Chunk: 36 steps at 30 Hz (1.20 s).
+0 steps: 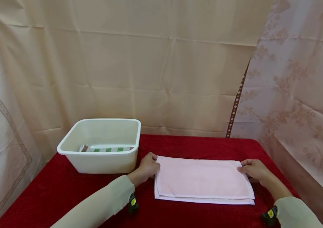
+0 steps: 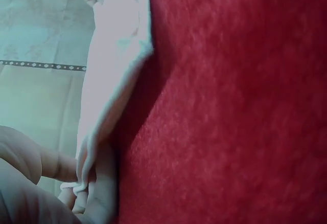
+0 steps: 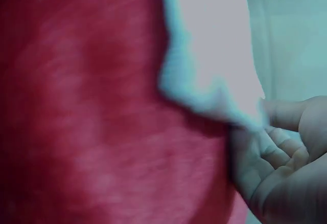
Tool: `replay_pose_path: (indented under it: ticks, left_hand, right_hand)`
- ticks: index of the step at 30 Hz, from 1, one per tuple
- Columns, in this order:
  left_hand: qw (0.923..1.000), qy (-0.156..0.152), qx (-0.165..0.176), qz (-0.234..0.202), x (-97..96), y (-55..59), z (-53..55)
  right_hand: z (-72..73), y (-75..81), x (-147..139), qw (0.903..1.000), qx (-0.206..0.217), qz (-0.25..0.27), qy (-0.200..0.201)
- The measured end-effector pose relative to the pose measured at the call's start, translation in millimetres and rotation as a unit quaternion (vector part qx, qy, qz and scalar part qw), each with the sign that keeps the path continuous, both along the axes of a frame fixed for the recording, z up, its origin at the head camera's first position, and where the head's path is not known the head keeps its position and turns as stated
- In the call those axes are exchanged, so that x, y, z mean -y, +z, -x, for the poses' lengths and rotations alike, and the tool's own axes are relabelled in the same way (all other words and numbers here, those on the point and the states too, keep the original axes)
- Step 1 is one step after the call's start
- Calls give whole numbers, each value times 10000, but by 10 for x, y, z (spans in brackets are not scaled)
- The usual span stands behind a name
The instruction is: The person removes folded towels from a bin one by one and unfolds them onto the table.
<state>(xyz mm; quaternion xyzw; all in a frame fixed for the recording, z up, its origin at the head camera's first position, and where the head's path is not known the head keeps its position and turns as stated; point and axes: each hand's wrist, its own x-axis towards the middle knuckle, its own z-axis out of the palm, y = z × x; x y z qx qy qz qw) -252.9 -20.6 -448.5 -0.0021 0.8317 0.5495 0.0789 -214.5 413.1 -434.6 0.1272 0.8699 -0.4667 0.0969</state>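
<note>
A pale pink towel [image 1: 202, 179], folded in layers with white edges, lies spread between both hands over the red tablecloth. My left hand [image 1: 149, 165] pinches its far left corner, thumb on top and fingers beneath. At the far right corner my right hand [image 1: 255, 170] pinches the towel the same way. In the left wrist view the towel's edge [image 2: 115, 81] sags from the thumb and fingers close over the red cloth. The right wrist view shows the towel's corner [image 3: 214, 65] between thumb and fingers, somewhat blurred.
Left of the towel stands a cream plastic basin [image 1: 104, 163]. Inside it lies a green-and-white striped item [image 1: 108, 149], partly hidden by the rim. The red cloth [image 1: 87, 190] covers the table, and beige curtains [image 1: 155, 69] hang behind it.
</note>
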Motion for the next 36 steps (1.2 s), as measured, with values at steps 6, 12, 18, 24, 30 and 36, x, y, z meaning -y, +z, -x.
replay_pose_path:
  ticks: [6,12,18,24,30,36]
  left_hand:
    - [9991,-67,145,392,0,68,-18]
    - [9840,-479,-337,1682,29,180,-194]
    - [9217,-1543,-1804,3067,66,238,-430]
    - [8179,-3075,-2752,4009,115,214,-566]
    - [7391,-4028,-3280,4288,199,227,-578]
    - [6533,-4420,-4161,4524,254,200,-548]
  right_hand:
    - [-40,-25,18,9993,8,-366,85]
    - [-194,116,69,9714,-627,-2076,969]
    - [-342,206,117,9187,-1527,-2848,2272]
    - [-518,196,103,8945,-1814,-2729,3041]
    - [-617,127,19,8736,-2031,-2276,3793]
    - [-666,100,-67,8800,-1621,-2016,3984]
